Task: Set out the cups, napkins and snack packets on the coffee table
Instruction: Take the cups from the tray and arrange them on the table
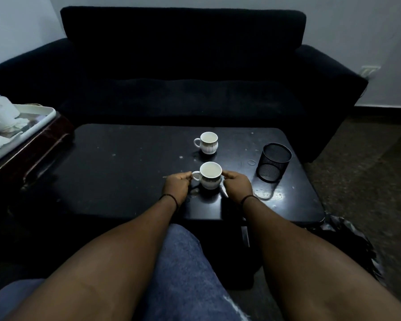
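Two small white cups stand upright on the black coffee table (116, 167). The near cup (210, 175) sits between my hands. My left hand (177, 186) pinches its handle on the left side. My right hand (237, 185) touches the cup's right side with its fingertips. The far cup (208, 142) stands alone behind it, handle to the left. A white tray (45, 117) at the far left holds white napkins (2, 110); I cannot make out snack packets in it.
A black mesh pen holder (273, 162) stands at the table's right side. A dark sofa (183, 72) runs behind the table. The tray rests on a dark brown side table (33, 144). My knee in blue jeans (183, 262) is below.
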